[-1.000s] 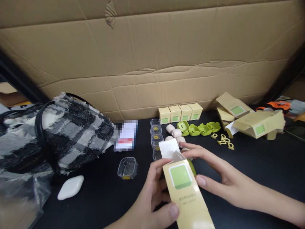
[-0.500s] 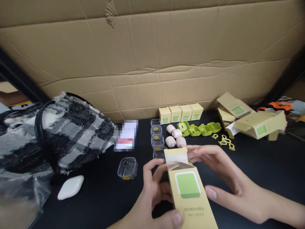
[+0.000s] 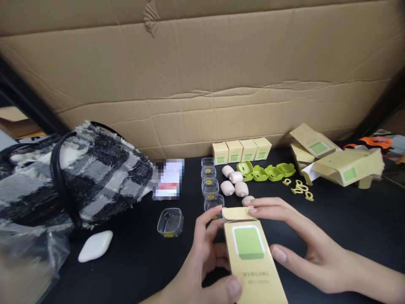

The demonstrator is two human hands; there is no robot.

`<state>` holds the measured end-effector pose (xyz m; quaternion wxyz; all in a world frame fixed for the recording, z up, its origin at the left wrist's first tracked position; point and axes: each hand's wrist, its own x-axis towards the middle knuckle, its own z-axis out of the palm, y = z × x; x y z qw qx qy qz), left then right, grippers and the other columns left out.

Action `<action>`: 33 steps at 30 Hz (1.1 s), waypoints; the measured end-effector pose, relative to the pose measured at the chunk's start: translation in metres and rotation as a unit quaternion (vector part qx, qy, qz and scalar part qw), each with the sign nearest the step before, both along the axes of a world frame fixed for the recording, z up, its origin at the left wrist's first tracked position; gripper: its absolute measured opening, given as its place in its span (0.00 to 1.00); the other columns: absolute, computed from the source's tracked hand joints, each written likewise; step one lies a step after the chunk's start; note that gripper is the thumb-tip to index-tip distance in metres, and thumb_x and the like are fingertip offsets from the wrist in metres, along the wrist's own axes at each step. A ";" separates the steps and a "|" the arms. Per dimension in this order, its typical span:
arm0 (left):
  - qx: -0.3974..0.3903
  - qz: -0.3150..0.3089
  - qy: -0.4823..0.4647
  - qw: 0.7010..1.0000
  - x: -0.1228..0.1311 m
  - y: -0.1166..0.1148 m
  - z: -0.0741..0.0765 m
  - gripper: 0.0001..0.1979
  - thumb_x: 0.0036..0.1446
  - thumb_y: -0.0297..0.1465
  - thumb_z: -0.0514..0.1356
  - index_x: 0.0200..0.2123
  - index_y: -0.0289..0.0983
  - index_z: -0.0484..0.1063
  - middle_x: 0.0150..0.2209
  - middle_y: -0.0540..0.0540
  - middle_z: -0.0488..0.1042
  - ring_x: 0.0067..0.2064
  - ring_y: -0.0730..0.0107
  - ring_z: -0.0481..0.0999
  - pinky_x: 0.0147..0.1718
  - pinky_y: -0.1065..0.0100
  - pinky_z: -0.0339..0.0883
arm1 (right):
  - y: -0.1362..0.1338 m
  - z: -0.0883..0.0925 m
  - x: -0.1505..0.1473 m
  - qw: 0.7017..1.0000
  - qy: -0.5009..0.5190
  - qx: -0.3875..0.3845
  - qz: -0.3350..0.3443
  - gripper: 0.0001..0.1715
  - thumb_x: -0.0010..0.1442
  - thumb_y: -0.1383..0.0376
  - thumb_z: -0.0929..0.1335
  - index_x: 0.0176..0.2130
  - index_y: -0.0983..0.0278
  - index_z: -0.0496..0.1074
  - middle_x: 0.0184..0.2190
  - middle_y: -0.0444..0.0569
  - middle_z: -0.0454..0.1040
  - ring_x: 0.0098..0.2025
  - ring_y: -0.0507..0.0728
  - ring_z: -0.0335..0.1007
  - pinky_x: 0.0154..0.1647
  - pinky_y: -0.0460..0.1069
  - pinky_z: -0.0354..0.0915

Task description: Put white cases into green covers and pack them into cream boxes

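Note:
My left hand (image 3: 202, 257) is closed around a pale yellow cardboard box (image 3: 253, 266) with a green square printed on its face. The thumb lies on the front, and the fingers run along the left side. At the box's far end, its flap (image 3: 238, 213) is folded over most of the opening. My right hand (image 3: 313, 249) has its fingers stretched out with the fingertips on that flap, while the thumb stays near the box's right side. Just beyond the flap, a pale rounded piece (image 3: 248, 200) is partly hidden by the fingers. What the box contains is out of sight.
Clear plastic cups (image 3: 210, 186) stand in a column, another cup (image 3: 170, 222) to their left. Pinkish rounded pieces (image 3: 241, 189), green cases (image 3: 274, 173), yellow rings (image 3: 297, 191) and small boxes (image 3: 234, 151) lie behind. Opened boxes (image 3: 344, 164), a checked bag (image 3: 104, 177) and a white case (image 3: 95, 246) flank them.
The flap at the far end has gone from standing up to folded down over the opening, pressed by my right fingertips. My left hand has kept its grip on the box.

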<state>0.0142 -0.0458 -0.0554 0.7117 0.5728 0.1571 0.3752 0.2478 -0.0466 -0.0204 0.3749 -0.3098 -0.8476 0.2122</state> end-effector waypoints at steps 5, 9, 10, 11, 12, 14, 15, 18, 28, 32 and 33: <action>-0.006 0.000 -0.019 1.000 0.000 0.000 0.002 0.33 0.56 0.39 0.63 0.59 0.56 0.48 0.59 0.43 0.58 0.46 0.59 0.74 0.41 0.60 0.66 | 0.001 0.002 0.000 0.999 -0.007 0.031 -0.001 0.29 0.58 0.72 0.67 0.57 0.58 0.60 0.53 0.54 0.69 0.58 0.59 0.66 0.56 0.51 0.66; -0.020 0.005 -0.022 1.000 0.001 0.000 0.002 0.32 0.55 0.39 0.64 0.58 0.55 0.50 0.58 0.42 0.59 0.45 0.60 0.75 0.40 0.60 0.66 | 0.001 0.002 0.000 0.999 -0.004 0.034 0.004 0.29 0.57 0.72 0.67 0.56 0.58 0.61 0.51 0.54 0.70 0.56 0.59 0.68 0.54 0.50 0.67; -0.025 0.006 -0.022 0.999 0.001 0.000 0.003 0.32 0.55 0.39 0.64 0.58 0.55 0.50 0.58 0.43 0.60 0.44 0.61 0.75 0.39 0.61 0.66 | 0.001 0.002 0.000 0.999 -0.003 0.035 0.007 0.29 0.56 0.72 0.67 0.56 0.58 0.62 0.51 0.54 0.70 0.55 0.58 0.68 0.54 0.50 0.67; -0.030 0.005 -0.018 0.999 0.001 0.000 0.003 0.33 0.54 0.40 0.64 0.58 0.55 0.50 0.57 0.43 0.60 0.43 0.63 0.75 0.39 0.62 0.66 | 0.001 0.002 0.000 0.999 -0.003 0.036 0.009 0.28 0.56 0.72 0.67 0.55 0.58 0.62 0.51 0.54 0.70 0.55 0.58 0.68 0.54 0.49 0.67; -0.035 0.004 -0.013 0.999 0.000 0.000 0.003 0.33 0.53 0.40 0.65 0.57 0.55 0.51 0.56 0.44 0.60 0.42 0.65 0.74 0.38 0.63 0.66 | 0.001 0.002 0.000 0.999 -0.002 0.036 0.010 0.28 0.56 0.72 0.67 0.55 0.58 0.62 0.51 0.54 0.70 0.55 0.58 0.68 0.53 0.49 0.67; -0.041 0.008 -0.002 0.999 0.001 -0.001 0.004 0.33 0.52 0.42 0.66 0.57 0.55 0.51 0.56 0.44 0.61 0.40 0.67 0.74 0.37 0.64 0.65 | 0.001 0.003 -0.001 0.999 0.000 0.033 0.012 0.27 0.55 0.73 0.67 0.54 0.58 0.63 0.51 0.54 0.70 0.54 0.58 0.69 0.53 0.49 0.68; -0.044 0.010 0.003 0.999 0.001 -0.002 0.005 0.33 0.51 0.42 0.66 0.56 0.55 0.52 0.56 0.44 0.61 0.40 0.67 0.73 0.37 0.64 0.65 | 0.001 0.004 -0.001 0.999 0.002 0.032 0.014 0.27 0.55 0.73 0.67 0.53 0.58 0.63 0.50 0.54 0.70 0.54 0.59 0.69 0.52 0.49 0.68; -0.051 0.011 0.012 0.999 0.001 -0.003 0.006 0.34 0.50 0.43 0.66 0.56 0.54 0.52 0.55 0.44 0.61 0.40 0.68 0.73 0.39 0.61 0.65 | 0.001 0.005 -0.002 0.999 0.001 0.026 0.019 0.27 0.55 0.73 0.68 0.53 0.58 0.64 0.48 0.53 0.71 0.52 0.58 0.70 0.51 0.48 0.69; -0.050 0.009 0.020 0.998 0.003 -0.003 0.006 0.36 0.51 0.43 0.66 0.59 0.54 0.51 0.56 0.42 0.60 0.41 0.65 0.74 0.43 0.57 0.67 | 0.001 0.005 -0.002 1.000 -0.015 0.005 0.025 0.27 0.55 0.73 0.67 0.54 0.58 0.64 0.48 0.51 0.70 0.52 0.57 0.69 0.53 0.48 0.68; -0.034 0.000 0.014 0.999 0.003 -0.003 0.005 0.31 0.52 0.43 0.65 0.56 0.53 0.55 0.56 0.43 0.62 0.39 0.68 0.73 0.42 0.57 0.67 | 0.001 0.004 -0.002 0.999 -0.008 0.007 0.034 0.28 0.56 0.73 0.67 0.55 0.57 0.62 0.49 0.50 0.70 0.53 0.55 0.68 0.54 0.46 0.66; -0.029 0.004 0.012 0.999 0.003 -0.003 0.005 0.30 0.52 0.43 0.65 0.56 0.53 0.56 0.55 0.43 0.62 0.39 0.69 0.73 0.42 0.58 0.67 | 0.001 0.004 -0.002 0.999 -0.008 0.008 0.036 0.28 0.57 0.73 0.66 0.55 0.57 0.62 0.49 0.50 0.70 0.54 0.55 0.67 0.55 0.46 0.65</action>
